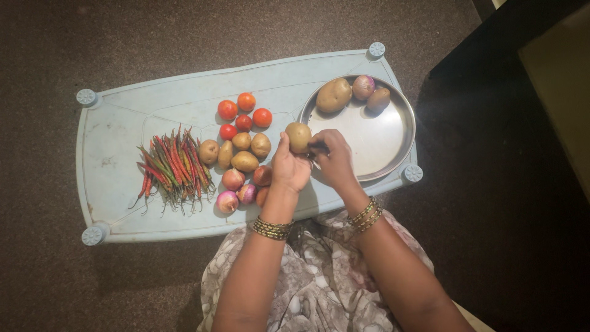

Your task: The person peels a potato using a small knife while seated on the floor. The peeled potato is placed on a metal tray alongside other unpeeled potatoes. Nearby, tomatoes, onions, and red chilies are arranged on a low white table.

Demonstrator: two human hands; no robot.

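Observation:
My left hand (289, 169) holds a small brown potato (299, 136) up over the pale blue board (123, 154), near the rim of a steel plate (381, 144). My right hand (333, 158) is closed beside the potato, its fingers touching it; a dark thin object seems to sit in them but I cannot make it out. Two more potatoes (334, 94) and an onion (363, 86) lie at the plate's far edge.
On the board lie several tomatoes (244, 112), several potatoes (244, 150), several onions (236, 190) and a pile of red and green chillies (174, 166). Brown floor surrounds the board. A dark piece of furniture (522, 123) stands to the right.

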